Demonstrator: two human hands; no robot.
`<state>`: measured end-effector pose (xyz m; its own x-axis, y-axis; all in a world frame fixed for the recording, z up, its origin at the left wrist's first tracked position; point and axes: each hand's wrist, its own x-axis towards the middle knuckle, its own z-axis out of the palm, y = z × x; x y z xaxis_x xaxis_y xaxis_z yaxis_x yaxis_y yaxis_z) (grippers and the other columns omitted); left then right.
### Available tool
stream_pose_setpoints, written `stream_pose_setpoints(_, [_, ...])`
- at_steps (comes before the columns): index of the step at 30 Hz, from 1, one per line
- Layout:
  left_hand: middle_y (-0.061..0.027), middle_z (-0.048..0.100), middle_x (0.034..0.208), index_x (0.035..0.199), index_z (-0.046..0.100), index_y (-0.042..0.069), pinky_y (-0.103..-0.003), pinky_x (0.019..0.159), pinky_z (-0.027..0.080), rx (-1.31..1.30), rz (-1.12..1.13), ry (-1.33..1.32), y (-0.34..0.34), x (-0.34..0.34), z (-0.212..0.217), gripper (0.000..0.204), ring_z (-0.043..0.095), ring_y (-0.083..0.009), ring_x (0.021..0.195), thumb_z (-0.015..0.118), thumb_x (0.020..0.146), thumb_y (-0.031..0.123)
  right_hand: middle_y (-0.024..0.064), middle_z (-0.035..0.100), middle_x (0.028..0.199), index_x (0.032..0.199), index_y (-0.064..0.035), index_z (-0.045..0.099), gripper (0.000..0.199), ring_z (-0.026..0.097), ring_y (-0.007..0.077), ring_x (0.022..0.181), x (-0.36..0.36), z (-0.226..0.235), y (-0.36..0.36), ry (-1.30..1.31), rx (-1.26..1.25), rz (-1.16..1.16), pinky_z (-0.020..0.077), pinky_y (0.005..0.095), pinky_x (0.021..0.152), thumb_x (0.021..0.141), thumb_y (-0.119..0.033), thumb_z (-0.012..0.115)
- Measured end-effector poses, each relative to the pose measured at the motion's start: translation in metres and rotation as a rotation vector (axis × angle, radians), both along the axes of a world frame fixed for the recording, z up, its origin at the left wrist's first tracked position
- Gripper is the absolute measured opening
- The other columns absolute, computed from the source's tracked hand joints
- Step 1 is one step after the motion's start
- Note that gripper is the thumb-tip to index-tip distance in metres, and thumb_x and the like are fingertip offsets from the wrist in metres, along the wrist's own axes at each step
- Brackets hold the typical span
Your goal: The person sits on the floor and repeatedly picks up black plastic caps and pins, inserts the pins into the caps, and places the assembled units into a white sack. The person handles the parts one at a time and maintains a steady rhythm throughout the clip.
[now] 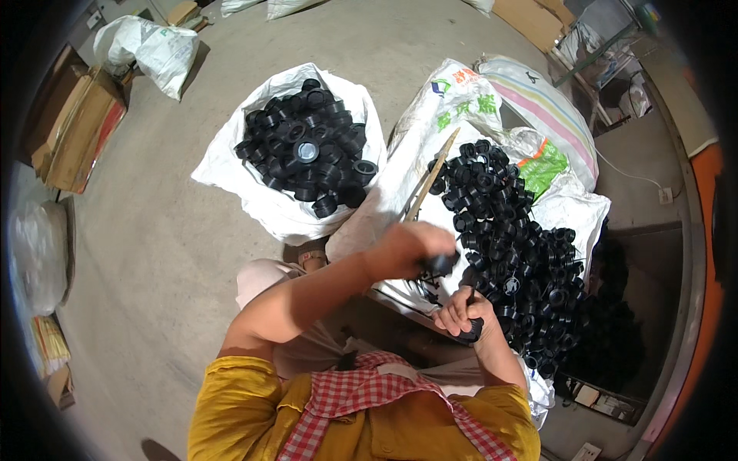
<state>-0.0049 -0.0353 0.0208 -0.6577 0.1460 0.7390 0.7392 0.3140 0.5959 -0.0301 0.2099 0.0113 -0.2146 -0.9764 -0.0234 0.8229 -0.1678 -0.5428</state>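
My left hand [411, 250] is curled closed over the white sacking, smeared by motion. A dark rounded piece [440, 265] shows at its fingers, too blurred to tell its kind. Lower and to the right, my right hand [460, 311] grips a black ribbed plastic fitting [470, 330], its fingers bent over the top. Beside both hands spreads a large heap of black plastic fittings [511, 246] on a white woven sack [588, 219]. Small black scraps [424, 288] lie just below my left hand.
An open white sack [254, 192] filled with larger black fittings stands ahead on the left. A wooden stick [432, 178] lies across the sacking. Behind the heap rests a full striped sack [550, 100]. Flattened cardboard [81, 134] leans at the far left.
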Motion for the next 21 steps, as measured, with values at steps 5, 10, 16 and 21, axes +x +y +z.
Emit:
stream_pose_setpoints(5, [-0.0046,0.059,0.112,0.132,0.047,0.005,-0.027,0.087,0.046,0.920,-0.380,-1.051,0.019,0.017,0.003,0.047,0.055,-0.0131,0.103,0.058,0.090,0.023,0.0058,0.057,0.087,0.077,-0.0081,0.054,0.028,0.052,0.0197,0.089,-0.009,-0.011,-0.041,0.004,0.115,-0.769,0.0425,0.0353,0.081,0.092,-0.031,0.056])
stream_pose_setpoints(10, [-0.0020,0.046,0.128,0.141,0.036,0.009,-0.028,0.094,0.040,1.167,-0.549,-1.152,0.033,0.014,-0.028,0.055,0.046,-0.0122,0.114,0.057,0.094,0.026,0.0056,0.057,0.099,0.103,0.0019,0.055,0.032,0.049,0.0120,0.088,-0.004,-0.025,-0.072,0.869,0.483,-1.072,0.0380,0.0253,0.085,0.095,-0.029,0.051])
stream_pose_setpoints(16, [-0.0014,0.049,0.122,0.139,0.033,0.012,-0.033,0.090,0.043,1.151,-0.702,-1.182,0.030,0.019,-0.041,0.064,0.049,-0.0137,0.111,0.067,0.087,0.028,0.0108,0.059,0.111,0.115,0.0044,0.058,0.035,0.054,0.0181,0.103,-0.015,-0.030,-0.065,0.550,0.558,-0.853,0.0395,0.0315,0.094,0.093,-0.022,0.056])
stream_pose_setpoints(21, [-0.0127,0.052,0.118,0.133,0.040,0.010,-0.040,0.091,0.042,0.276,-0.266,-1.067,0.023,0.019,-0.026,0.066,0.052,-0.0273,0.110,0.073,0.078,0.021,0.0150,0.059,0.120,0.107,0.0009,0.064,0.024,0.054,0.0258,0.112,-0.017,-0.042,-0.069,1.009,0.615,-0.883,0.0369,0.0353,0.101,0.085,-0.006,0.056])
